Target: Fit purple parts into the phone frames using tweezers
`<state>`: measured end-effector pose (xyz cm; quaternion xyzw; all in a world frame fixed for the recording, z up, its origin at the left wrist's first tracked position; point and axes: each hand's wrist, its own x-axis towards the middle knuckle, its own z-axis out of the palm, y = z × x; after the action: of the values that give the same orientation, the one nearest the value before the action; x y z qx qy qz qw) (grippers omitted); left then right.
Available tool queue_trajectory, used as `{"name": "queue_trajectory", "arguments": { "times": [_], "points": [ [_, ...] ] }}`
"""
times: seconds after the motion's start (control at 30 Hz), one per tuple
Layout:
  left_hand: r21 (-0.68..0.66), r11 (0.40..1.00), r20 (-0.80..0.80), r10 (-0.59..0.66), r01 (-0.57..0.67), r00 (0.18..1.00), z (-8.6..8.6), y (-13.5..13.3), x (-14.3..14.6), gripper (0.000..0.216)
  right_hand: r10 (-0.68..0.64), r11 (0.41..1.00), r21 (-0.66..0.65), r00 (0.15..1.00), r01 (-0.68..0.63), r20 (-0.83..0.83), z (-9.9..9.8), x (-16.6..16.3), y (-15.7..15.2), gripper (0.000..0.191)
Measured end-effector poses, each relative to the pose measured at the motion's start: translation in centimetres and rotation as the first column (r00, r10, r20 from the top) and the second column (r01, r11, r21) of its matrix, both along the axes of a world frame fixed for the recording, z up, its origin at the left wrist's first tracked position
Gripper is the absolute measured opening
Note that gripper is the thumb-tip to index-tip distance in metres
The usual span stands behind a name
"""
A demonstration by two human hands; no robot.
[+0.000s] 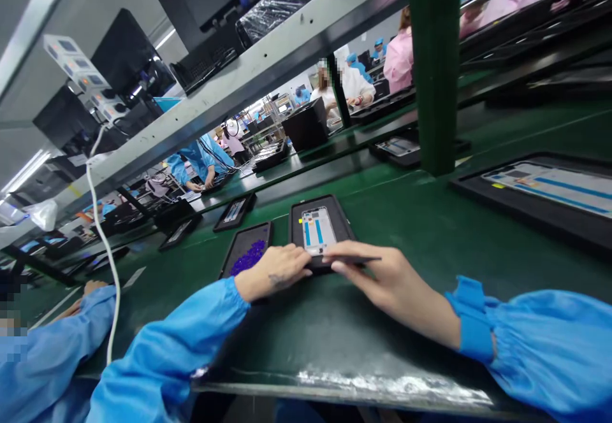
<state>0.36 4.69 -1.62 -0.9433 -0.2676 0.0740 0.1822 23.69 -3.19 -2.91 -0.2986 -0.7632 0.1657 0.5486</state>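
Head view: we are working at a green counter (430, 232) in a crowded factory. Our right grip (382, 279) is pinching a thin tool (363, 258) just near of the phone frame (318, 229). Our left grip (275, 270) is touching its tray (295, 222), and we cannot tell whether it is clasping it.

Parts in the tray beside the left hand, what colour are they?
Purple; the parts show best in the head view.

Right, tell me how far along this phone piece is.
Done: the phone frame sits in its black tray. In hand: the left hand rests on the tray's edge while the right hand holds a thin tool at the frame's lower end. Left, probably: further trays wait up the belt.
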Motion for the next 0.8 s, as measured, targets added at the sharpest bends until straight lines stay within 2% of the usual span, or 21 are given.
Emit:
{"name": "queue_trajectory", "arguments": {
  "times": [0.13, 0.23, 0.33, 0.43, 0.53, 0.6, 0.67, 0.8],
  "points": [
    [0.004, 0.992, -0.005, 0.128, -0.128, 0.992, 1.6, 6.7, 1.9, 0.031, 0.124, 0.984, 0.094, 0.966, -0.149, 0.226, -1.8, -0.6, -0.9, 0.019],
    [0.001, 0.975, -0.006, 0.221, -0.221, 0.975, 1.8, 11.8, 3.5, 0.032, 0.182, 0.966, 0.107, 0.913, -0.235, 0.366, -2.5, -0.7, -1.3, 0.021],
    [-0.006, 0.961, -0.003, 0.277, -0.277, 0.961, 1.5, 16.0, 4.8, 0.035, 0.182, 0.956, 0.122, 0.864, -0.268, 0.47, -2.8, -0.6, -1.5, 0.023],
    [-0.012, 0.949, -0.004, 0.314, -0.314, 0.95, 1.5, 18.8, 5.5, 0.033, 0.139, 0.956, 0.136, 0.806, -0.261, 0.576, -2.9, -0.6, -1.9, 0.022],
    [-0.017, 0.944, -0.002, 0.331, -0.331, 0.944, 2.2, 20.5, 6.6, 0.031, 0.084, 0.957, 0.154, 0.745, -0.245, 0.662, -2.9, -0.8, -2.4, 0.02],
    [-0.006, 0.955, 0.041, 0.297, -0.297, 0.954, 2.6, 21.0, 8.6, 0.031, 0.047, 0.952, 0.189, 0.724, -0.242, 0.688, -2.8, -1.0, -2.8, 0.022],
    [0.01, 0.977, 0.12, 0.212, -0.215, 0.97, 2.7, 20.8, 11.7, 0.033, -0.003, 0.943, 0.243, 0.725, -0.228, 0.689, -2.7, -1.1, -3.1, 0.024],
    [0.006, 1.0, 0.272, 0.006, -0.008, 0.962, 1.7, 18.7, 20.4, 0.038, -0.071, 0.933, 0.303, 0.728, -0.192, 0.682, -2.9, -1.3, -3.6, 0.023]
  ]
}}
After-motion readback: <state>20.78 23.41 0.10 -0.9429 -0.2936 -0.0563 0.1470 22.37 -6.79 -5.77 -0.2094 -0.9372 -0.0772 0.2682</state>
